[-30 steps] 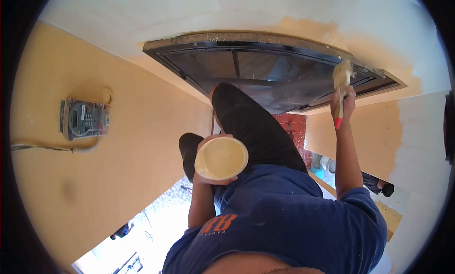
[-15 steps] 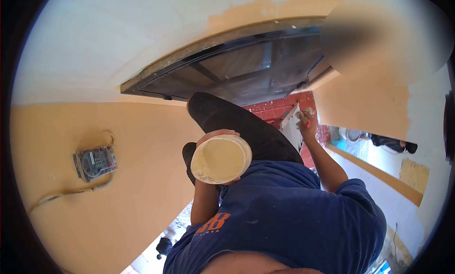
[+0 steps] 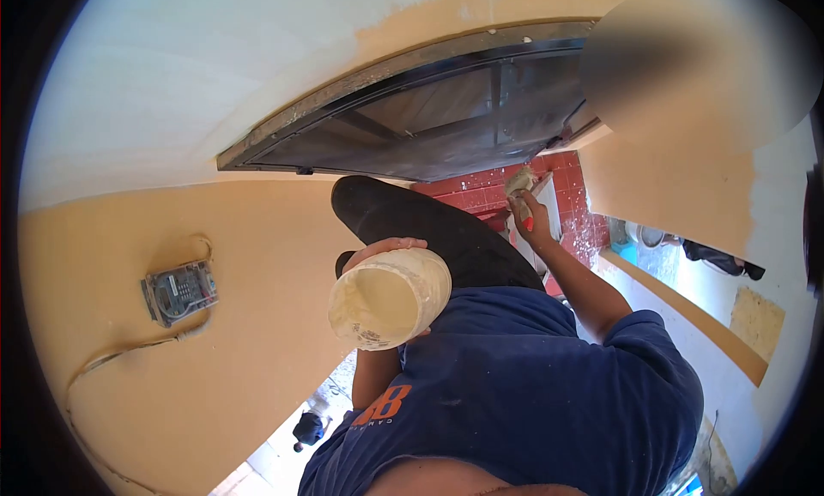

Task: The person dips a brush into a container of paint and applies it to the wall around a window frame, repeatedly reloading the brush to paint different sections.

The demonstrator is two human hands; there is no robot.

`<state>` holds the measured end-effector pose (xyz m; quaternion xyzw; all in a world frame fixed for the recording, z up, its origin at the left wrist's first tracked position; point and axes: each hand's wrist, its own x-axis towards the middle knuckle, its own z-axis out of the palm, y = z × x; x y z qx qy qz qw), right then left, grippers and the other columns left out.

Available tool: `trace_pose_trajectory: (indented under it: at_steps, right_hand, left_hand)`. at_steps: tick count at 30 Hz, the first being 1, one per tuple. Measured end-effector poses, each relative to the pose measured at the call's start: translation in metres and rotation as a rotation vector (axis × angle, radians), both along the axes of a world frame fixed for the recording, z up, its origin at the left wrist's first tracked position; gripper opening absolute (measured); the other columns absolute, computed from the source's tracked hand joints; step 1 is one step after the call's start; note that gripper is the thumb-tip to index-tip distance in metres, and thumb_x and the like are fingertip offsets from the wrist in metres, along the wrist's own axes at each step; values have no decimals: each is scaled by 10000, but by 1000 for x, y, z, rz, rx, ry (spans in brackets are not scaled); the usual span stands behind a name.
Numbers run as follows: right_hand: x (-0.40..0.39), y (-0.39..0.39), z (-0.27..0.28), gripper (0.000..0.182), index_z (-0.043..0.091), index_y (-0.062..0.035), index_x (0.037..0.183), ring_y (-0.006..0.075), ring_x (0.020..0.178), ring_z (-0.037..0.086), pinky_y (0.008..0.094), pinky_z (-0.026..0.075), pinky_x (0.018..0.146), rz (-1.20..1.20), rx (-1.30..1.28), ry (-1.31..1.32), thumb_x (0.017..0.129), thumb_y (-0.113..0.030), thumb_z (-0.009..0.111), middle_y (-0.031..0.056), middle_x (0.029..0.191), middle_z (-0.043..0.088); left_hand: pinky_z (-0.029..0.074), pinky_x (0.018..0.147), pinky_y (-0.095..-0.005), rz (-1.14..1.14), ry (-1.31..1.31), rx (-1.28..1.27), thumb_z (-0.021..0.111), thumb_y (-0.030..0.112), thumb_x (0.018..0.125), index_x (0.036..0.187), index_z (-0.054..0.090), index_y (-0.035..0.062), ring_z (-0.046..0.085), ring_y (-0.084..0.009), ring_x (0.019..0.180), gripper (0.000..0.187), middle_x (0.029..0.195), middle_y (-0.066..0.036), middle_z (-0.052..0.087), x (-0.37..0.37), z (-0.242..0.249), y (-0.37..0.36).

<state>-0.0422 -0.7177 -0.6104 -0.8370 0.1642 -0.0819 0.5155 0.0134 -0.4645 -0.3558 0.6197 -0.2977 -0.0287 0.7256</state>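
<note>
My left hand (image 3: 378,251) is wrapped round a cream plastic tub (image 3: 433,283), with fingers showing along its upper side and the rest hidden behind it. Pale paint (image 3: 390,300) lies inside, and dried smears coat the rim. The tub is tilted with its mouth towards me. In my right hand (image 3: 536,220), held out ahead and to the right, is a paintbrush (image 3: 520,182) with pale, paint-covered bristles and a red part on its handle. The brush is over the red tiled floor, apart from the tub.
A dark-framed glass panel (image 3: 412,123) spans the wall ahead. At left, a wall-mounted keypad device (image 3: 178,292) trails a cable. A white stepladder-like piece (image 3: 546,206) stands on spattered red tiles (image 3: 562,174) below. People are partly visible at lower left (image 3: 309,429) and right (image 3: 717,257).
My right hand has moved left and slightly up with the paintbrush, whose bristles now show more clearly. The tub has shifted left and tipped more to the side in my left hand.
</note>
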Motion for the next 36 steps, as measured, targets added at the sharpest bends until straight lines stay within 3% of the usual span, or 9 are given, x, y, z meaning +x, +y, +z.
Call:
trace_pose_trajectory:
  at_steps: [8,10,14,16,22,24,26,32,36]
  right_hand:
    - [8,-16,-7,354,393,-38,1193,436,776,644,456,502,635,-35,-24,-89,915,-180,561,244,828,635]
    - [6,-18,1,373,359,-1,1202,246,794,655,343,502,671,-78,-55,-126,927,-149,562,173,911,635]
    - [-2,-28,12,394,332,-17,1221,217,759,659,322,501,620,-141,-69,14,933,-162,558,179,891,645]
    - [-1,-34,24,386,337,-30,1217,184,705,651,299,495,578,-126,-300,-96,933,-163,561,172,835,647]
    - [-7,-45,52,350,353,-48,1214,135,658,593,253,475,590,-259,53,-150,953,-173,550,90,816,621]
    - [-5,-38,77,343,360,-53,1219,124,674,584,245,467,578,-307,79,-152,958,-181,543,97,861,606]
    - [-7,-49,74,332,375,-54,1217,125,692,589,250,472,585,-374,109,-169,962,-194,535,108,889,597]
    - [4,-93,136,325,387,-40,1188,168,696,610,275,502,583,-430,-146,-432,962,-219,539,152,948,594]
    - [20,-93,219,314,395,-15,1142,196,672,612,294,502,570,-574,-230,-496,949,-208,549,166,867,613]
  left_hand:
    - [550,796,-441,128,40,17,948,397,426,1211,443,-18,608,-391,1003,1021,1122,-178,556,-13,-2,32]
    - [555,786,-426,125,4,41,947,389,439,1182,464,-34,619,-377,994,981,1103,-179,562,-12,0,39]
    - [557,778,-394,197,17,-57,942,382,454,1156,493,-52,633,-346,973,939,1078,-192,589,-12,8,46]
    - [533,841,-339,167,98,-10,887,308,577,1111,571,-46,650,-253,976,715,1059,-186,647,-8,20,51]
    - [535,810,-290,129,398,-72,603,200,882,1105,599,-63,660,-197,922,345,1035,-149,655,-4,28,65]
    - [520,828,-279,-5,364,-154,608,194,877,1171,572,-54,648,-180,950,387,1063,-130,646,1,20,81]
    - [559,765,-295,80,918,-272,829,328,644,1064,604,-103,684,-218,829,642,1004,-186,666,0,17,80]
    - [465,942,-383,-137,480,-249,694,425,796,1227,519,-68,584,-271,1116,678,1239,-201,565,5,-29,103]
    - [429,983,-410,-108,203,-210,844,383,630,1298,454,-29,544,-281,1171,877,1287,-192,528,7,-30,110]
